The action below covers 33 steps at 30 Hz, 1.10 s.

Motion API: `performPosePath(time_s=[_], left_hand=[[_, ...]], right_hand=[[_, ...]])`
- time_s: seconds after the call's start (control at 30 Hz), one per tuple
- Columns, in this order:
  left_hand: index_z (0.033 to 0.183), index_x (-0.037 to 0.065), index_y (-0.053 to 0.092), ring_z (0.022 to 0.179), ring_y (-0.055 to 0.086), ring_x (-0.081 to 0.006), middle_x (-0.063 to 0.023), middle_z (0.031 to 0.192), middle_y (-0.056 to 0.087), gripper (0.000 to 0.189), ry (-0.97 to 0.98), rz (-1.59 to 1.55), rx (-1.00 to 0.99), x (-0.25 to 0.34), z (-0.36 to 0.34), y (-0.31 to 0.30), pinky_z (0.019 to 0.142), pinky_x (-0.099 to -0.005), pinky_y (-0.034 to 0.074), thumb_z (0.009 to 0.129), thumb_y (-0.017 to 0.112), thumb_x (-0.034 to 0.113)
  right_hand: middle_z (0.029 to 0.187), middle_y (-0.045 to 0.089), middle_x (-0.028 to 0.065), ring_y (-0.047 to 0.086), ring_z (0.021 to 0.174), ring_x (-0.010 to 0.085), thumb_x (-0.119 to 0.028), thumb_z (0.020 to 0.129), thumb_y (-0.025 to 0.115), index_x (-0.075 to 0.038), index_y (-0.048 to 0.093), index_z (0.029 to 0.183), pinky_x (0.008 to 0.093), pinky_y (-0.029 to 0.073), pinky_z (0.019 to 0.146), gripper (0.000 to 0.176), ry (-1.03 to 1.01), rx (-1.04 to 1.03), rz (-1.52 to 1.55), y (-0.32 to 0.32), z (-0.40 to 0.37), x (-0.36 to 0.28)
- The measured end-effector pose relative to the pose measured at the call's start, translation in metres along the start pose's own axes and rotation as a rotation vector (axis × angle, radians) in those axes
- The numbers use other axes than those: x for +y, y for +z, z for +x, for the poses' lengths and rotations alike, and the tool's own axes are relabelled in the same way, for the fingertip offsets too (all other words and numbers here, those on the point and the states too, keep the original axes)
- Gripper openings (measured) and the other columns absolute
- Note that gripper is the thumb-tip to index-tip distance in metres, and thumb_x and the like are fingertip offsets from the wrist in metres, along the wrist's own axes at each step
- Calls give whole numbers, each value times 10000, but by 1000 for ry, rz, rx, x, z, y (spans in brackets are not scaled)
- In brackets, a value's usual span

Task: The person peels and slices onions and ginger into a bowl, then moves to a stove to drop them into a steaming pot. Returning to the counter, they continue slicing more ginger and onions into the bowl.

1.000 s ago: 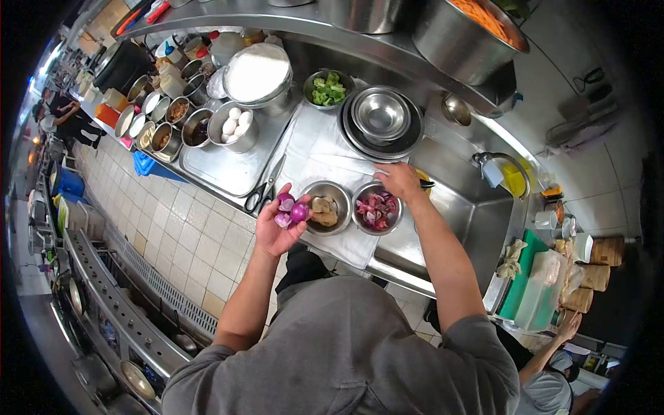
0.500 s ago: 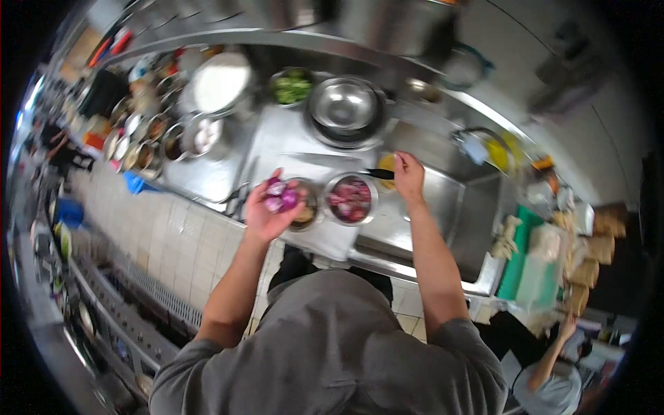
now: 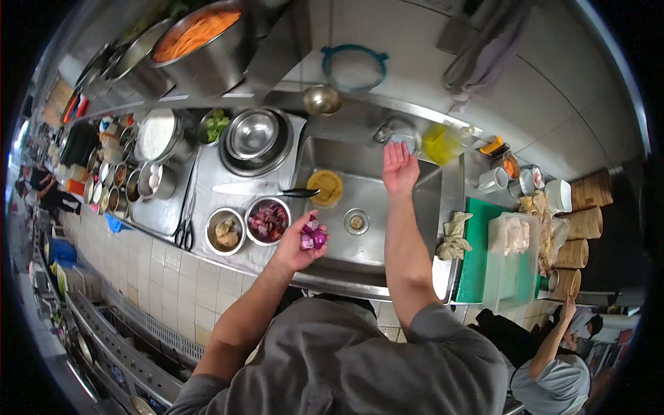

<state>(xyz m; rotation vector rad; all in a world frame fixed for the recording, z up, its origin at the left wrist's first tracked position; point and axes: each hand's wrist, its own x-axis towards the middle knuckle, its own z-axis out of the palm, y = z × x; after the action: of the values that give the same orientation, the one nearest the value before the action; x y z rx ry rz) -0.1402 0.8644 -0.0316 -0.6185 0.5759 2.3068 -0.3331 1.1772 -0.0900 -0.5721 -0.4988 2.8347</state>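
Observation:
Several peeled red onions rest in the cupped palm of my left hand, over the sink's front left corner. My right hand is open with the palm up and fingers stretched, just under the faucet. I cannot make out any running water. Left of my left hand is a steel bowl of cut red onion, and beside it a steel bowl with pale brown pieces. Behind these bowls lies a knife, its black handle reaching over the sink edge.
Scissors lie at the counter's left. Stacked steel bowls stand at the back. A yellow round item sits in the sink. To the right are a green board and a clear tub. Another person is at lower right.
My right hand has moved from beside the knife handle to the faucet, its fingers now stretched. My left hand has carried the onions rightward past the bowls. The view has turned right.

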Motion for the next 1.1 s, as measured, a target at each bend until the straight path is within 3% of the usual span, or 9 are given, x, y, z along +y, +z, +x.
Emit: performPosePath(time_s=[0.07,0.23,0.37,0.47,0.67,0.83,0.97,1.03,1.1], left_hand=[[1244,259,601,930,685,-309,-85,1065,681,232,-22,20,40,-11,24,19,704,-440,585,1024,600,330],[1246,212,572,934,682,-398,-195,1147,660,233,-84,99,6,-39,123,56,703,-409,619,1015,600,195],[1219,206,550,944,684,-347,-156,1126,647,255,-34,279,27,-71,200,110,727,-398,611,987,589,109],[1217,203,561,943,681,-290,-100,1083,647,262,19,348,-96,-85,247,142,765,-414,599,977,595,102],[1098,104,619,891,660,-224,-46,1006,646,145,41,655,0,-97,290,180,753,-391,578,1004,640,212],[931,64,671,754,608,-190,-50,879,650,388,230,1054,254,-95,289,192,671,-353,526,934,754,443],[878,86,680,732,592,-187,-50,836,640,440,153,866,385,-99,306,192,649,-384,504,914,706,524],[870,92,660,764,608,-202,-65,871,653,387,236,841,264,-104,315,174,681,-397,516,929,657,475],[882,95,645,843,625,-217,-82,920,667,299,61,582,87,-105,330,166,733,-386,530,932,645,390]], right_hand=[[1192,659,205,714,998,345,-285,1063,446,32,578,1234,491,603,929,383,6,16,6,19,-33,-18],[846,706,133,733,835,281,-193,1037,492,-16,625,990,438,645,726,226,270,81,-140,-48,-16,-50],[828,714,104,732,841,265,-153,1011,531,1,654,1019,411,625,745,198,98,129,-311,-11,-67,-68],[1088,732,187,719,997,310,-148,1019,533,-16,672,1199,383,551,882,262,-477,90,-1596,5,-101,-92],[1226,664,243,635,1156,412,-225,987,556,-42,587,1361,457,491,1016,418,-557,-55,-1458,-52,-77,-97],[1250,648,268,647,1145,420,-194,985,549,-23,492,1444,449,514,986,493,-440,-51,-1460,-39,-98,-93],[1307,626,266,642,1178,396,-183,1026,504,-17,468,1459,433,513,995,465,-541,-9,-1279,-35,-96,-78],[1303,628,286,645,1173,437,-182,1001,503,-33,447,1477,465,521,980,502,-660,37,-1293,-37,-90,-74],[1338,614,292,618,1222,445,-172,996,471,-30,470,1458,482,498,1019,484,-567,136,-1290,-40,-84,-74]])
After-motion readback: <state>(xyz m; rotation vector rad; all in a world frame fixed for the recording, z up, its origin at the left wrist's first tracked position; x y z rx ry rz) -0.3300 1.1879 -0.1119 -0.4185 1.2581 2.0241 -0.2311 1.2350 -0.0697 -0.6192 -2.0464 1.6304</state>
